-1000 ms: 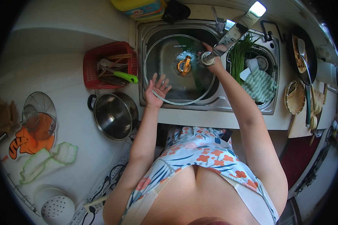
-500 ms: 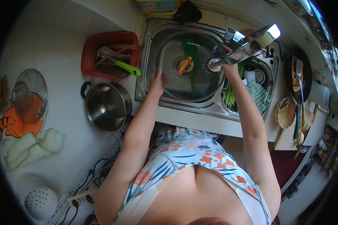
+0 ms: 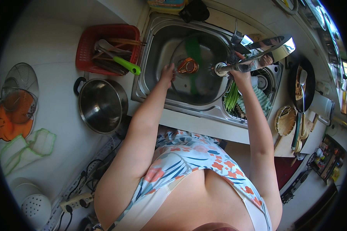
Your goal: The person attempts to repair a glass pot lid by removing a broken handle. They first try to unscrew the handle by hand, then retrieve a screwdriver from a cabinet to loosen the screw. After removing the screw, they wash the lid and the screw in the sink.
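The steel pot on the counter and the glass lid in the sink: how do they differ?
The steel pot is deep, opaque and shiny, standing untouched on the counter; the glass lid is shallow and see-through, lying in the sink with an orange knob, the left hand touching its rim. The pot has black side handles; the lid has none. Both are round cookware.

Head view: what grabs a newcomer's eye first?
The steel sink at top centre: the left hand rests on a glass lid with a copper-coloured knob lying in the basin, while the right hand grips the chrome faucet above it. Left of the sink, a red basket of utensils sits behind a shiny steel pot on the white counter.
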`<state>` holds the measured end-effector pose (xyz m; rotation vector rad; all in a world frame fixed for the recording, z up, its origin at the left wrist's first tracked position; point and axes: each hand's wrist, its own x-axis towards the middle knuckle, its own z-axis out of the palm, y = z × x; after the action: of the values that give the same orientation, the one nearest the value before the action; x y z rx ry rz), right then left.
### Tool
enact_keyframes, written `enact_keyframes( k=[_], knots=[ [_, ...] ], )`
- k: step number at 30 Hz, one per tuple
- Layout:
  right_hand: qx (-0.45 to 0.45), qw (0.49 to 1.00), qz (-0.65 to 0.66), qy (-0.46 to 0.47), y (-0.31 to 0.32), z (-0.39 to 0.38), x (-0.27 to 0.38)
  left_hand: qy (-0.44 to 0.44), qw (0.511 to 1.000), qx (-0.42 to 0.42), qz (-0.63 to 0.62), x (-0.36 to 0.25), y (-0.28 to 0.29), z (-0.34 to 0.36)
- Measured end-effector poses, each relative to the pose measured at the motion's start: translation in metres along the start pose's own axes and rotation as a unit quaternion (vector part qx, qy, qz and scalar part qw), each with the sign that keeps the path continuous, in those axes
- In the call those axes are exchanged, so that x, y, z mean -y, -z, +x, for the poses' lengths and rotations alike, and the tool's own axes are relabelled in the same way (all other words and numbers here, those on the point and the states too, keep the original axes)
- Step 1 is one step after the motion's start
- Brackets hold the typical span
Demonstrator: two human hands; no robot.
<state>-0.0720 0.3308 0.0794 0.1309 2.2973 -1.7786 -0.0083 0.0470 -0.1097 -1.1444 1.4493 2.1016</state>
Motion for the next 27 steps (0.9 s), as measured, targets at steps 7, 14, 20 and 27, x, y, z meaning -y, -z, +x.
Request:
enact_keyframes(
  k=[7, 14, 20, 27],
  knots=[
    [0.030, 0.993, 0.089, -0.077, -0.005, -0.005, 0.023, 0.036, 0.998, 0.002, 0.058, 0.002, -0.013, 0.012],
    [0.027, 0.985, 0.131, -0.110, 0.004, 0.000, 0.004, 0.082, 0.987, -0.031, 0.132, 0.009, -0.016, 0.017],
    [0.012, 0.972, 0.178, -0.156, 0.000, -0.010, 0.015, 0.158, 0.980, -0.037, 0.114, 0.044, -0.015, 0.051],
    [0.007, 0.983, 0.159, -0.094, -0.003, -0.025, 0.018, 0.025, 0.991, 0.058, 0.117, 0.025, -0.047, 0.024]
  ],
)
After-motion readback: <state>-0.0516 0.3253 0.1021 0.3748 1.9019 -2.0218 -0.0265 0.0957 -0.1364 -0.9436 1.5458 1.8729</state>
